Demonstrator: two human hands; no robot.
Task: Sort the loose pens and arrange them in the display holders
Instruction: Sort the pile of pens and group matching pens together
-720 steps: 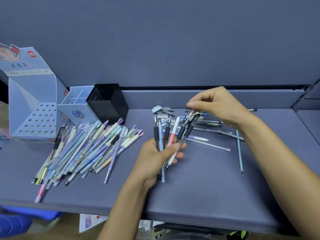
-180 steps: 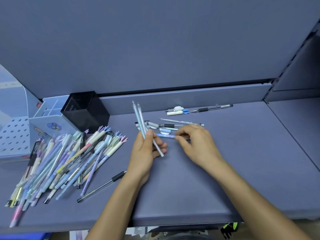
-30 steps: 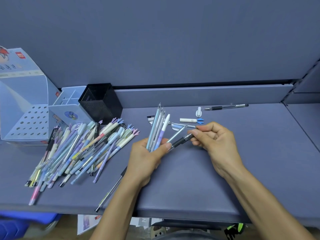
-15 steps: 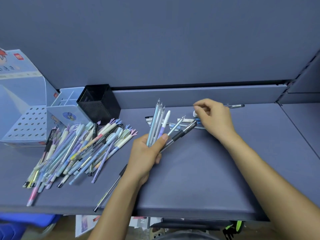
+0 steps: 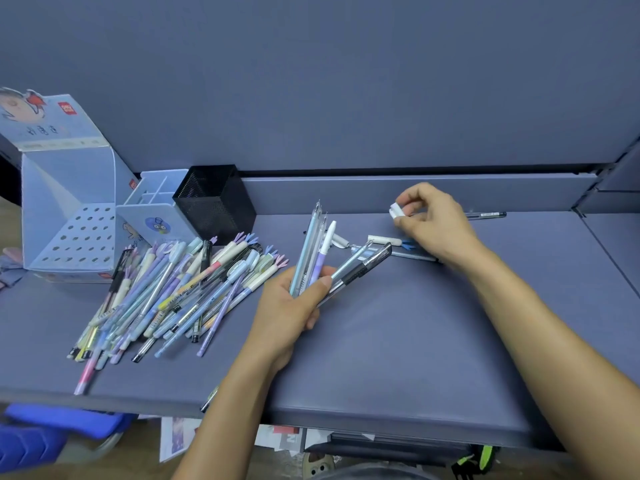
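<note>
My left hand (image 5: 294, 306) grips a fanned bunch of several pens (image 5: 320, 251), pale blue and clear ones plus a black-grip pen (image 5: 367, 266), tips pointing away from me. My right hand (image 5: 436, 223) is raised at the back of the shelf and pinches a small white pen cap (image 5: 396, 210) between thumb and forefinger. A few loose pens (image 5: 384, 241) lie under and beside that hand. A big pile of pastel pens (image 5: 173, 289) lies to the left. Behind it stand the light blue perforated display holder (image 5: 69, 216), a blue divided holder (image 5: 152, 209) and a black mesh cup (image 5: 214, 206).
A black pen (image 5: 485, 214) lies at the back right by the shelf's rear lip. Another pen (image 5: 209, 400) pokes out under my left forearm at the shelf's front edge (image 5: 138, 396). Blue bins and papers lie on the floor below.
My right hand has lifted off the loose pens at the back and now holds a white cap. My left hand keeps its bunch, almost unmoved.
</note>
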